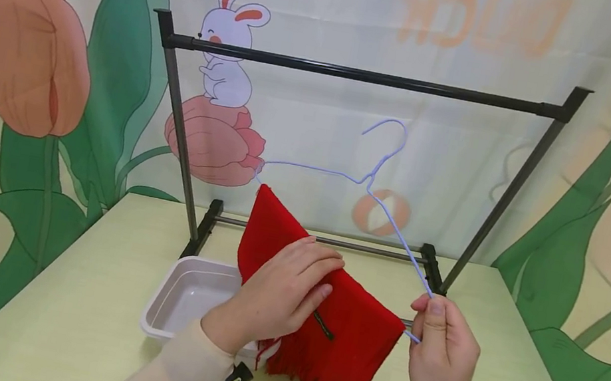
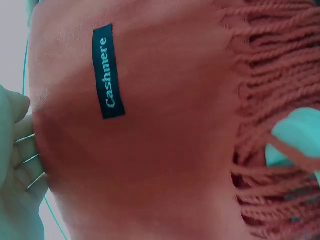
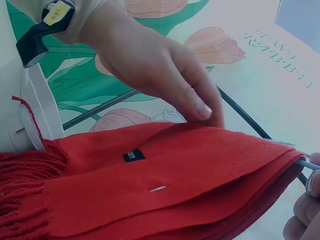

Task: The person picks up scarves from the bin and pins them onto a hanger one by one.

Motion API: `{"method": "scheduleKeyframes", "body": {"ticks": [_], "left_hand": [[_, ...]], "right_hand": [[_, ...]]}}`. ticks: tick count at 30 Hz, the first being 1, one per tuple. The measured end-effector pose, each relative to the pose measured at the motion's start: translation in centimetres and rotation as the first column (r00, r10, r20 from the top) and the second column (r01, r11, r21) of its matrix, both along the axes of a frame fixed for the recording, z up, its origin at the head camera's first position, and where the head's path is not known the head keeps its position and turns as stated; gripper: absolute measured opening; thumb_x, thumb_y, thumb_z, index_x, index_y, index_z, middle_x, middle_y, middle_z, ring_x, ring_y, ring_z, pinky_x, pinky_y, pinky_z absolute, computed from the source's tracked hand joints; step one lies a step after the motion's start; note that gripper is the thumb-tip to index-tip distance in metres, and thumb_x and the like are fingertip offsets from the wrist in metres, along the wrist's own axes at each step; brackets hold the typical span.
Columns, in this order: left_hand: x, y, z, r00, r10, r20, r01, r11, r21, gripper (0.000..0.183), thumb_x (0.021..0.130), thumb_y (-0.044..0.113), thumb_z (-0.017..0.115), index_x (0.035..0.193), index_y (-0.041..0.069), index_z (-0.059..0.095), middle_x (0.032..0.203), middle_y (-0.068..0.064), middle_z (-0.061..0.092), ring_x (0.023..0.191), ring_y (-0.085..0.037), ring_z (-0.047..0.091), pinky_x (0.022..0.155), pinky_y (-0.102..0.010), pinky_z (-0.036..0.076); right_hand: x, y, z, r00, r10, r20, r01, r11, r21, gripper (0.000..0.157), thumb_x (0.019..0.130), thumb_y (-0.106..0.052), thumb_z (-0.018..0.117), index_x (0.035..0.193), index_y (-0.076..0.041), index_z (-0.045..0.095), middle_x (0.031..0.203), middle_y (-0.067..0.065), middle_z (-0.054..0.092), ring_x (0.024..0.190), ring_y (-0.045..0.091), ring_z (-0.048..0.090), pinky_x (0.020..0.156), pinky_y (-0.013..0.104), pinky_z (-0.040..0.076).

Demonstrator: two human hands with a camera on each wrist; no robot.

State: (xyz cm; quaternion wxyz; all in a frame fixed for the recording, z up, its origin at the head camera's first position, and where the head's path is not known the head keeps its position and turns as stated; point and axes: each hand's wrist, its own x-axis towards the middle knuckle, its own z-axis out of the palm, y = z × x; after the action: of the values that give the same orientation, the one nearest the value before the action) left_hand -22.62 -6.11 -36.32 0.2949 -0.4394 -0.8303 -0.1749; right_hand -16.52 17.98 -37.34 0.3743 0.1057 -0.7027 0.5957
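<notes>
A red fringed scarf (image 1: 362,321) hangs folded over the lower bar of a pale purple wire hanger (image 1: 371,176). My left hand (image 1: 280,287) grips its top edge midway along, fingers over the far side and thumb on the near side. With thumb and fingers, my right hand (image 1: 444,348) pinches the hanger's right corner, just past the end of the cloth. The hanger is tilted, its hook up and its right end lower. In the left wrist view a dark label (image 2: 109,72) on the scarf reads "Cashmere".
Behind the hands a black rack (image 1: 361,75) with a top rail stands on the pale table (image 1: 89,289). A white basin (image 1: 155,307) sits to the left, partly covered by the scarf and left arm. A printed curtain (image 1: 336,7) hangs at the back.
</notes>
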Motion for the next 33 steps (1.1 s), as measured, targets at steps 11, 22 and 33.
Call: {"method": "scheduleKeyframes", "body": {"ticks": [11, 22, 33], "left_hand": [[0.5, 1.3, 0.5, 0.995, -0.053, -0.089, 0.037, 0.985, -0.171, 0.045, 0.107, 0.039, 0.066, 0.149, 0.023, 0.062, 0.136, 0.002, 0.069, 0.128, -0.019, 0.062, 0.121, -0.040, 0.044], [0.9, 2.4, 0.3, 1.000, -0.008, -0.019, 0.003, 0.965, -0.262, 0.052, 0.109, 0.050, 0.058, 0.157, 0.029, 0.053, 0.144, 0.005, 0.064, 0.134, -0.016, 0.057, 0.118, -0.043, 0.040], [0.9, -0.5, 0.6, 0.995, 0.010, -0.096, -0.013, 0.999, -0.036, 0.044, 0.107, 0.037, 0.063, 0.148, 0.020, 0.058, 0.154, -0.003, 0.055, 0.148, -0.025, 0.044, 0.117, -0.047, 0.038]], "right_hand": [[-0.2, -0.3, 0.0, 0.999, 0.032, 0.007, -0.032, 0.999, -0.018, 0.026, 0.112, 0.000, 0.048, 0.094, 0.008, 0.066, 0.059, 0.001, 0.042, 0.054, 0.011, 0.038, 0.044, 0.031, 0.026], [-0.3, 0.0, -0.2, 0.999, 0.027, 0.033, -0.027, 1.000, -0.007, 0.027, 0.113, -0.002, 0.049, 0.095, 0.008, 0.066, 0.060, 0.001, 0.043, 0.053, 0.012, 0.038, 0.045, 0.032, 0.027], [-0.9, 1.2, 0.5, 0.990, 0.078, 0.116, -0.072, 0.996, -0.054, 0.028, 0.114, -0.006, 0.048, 0.096, 0.005, 0.066, 0.059, 0.003, 0.043, 0.050, 0.014, 0.038, 0.043, 0.031, 0.029]]}}
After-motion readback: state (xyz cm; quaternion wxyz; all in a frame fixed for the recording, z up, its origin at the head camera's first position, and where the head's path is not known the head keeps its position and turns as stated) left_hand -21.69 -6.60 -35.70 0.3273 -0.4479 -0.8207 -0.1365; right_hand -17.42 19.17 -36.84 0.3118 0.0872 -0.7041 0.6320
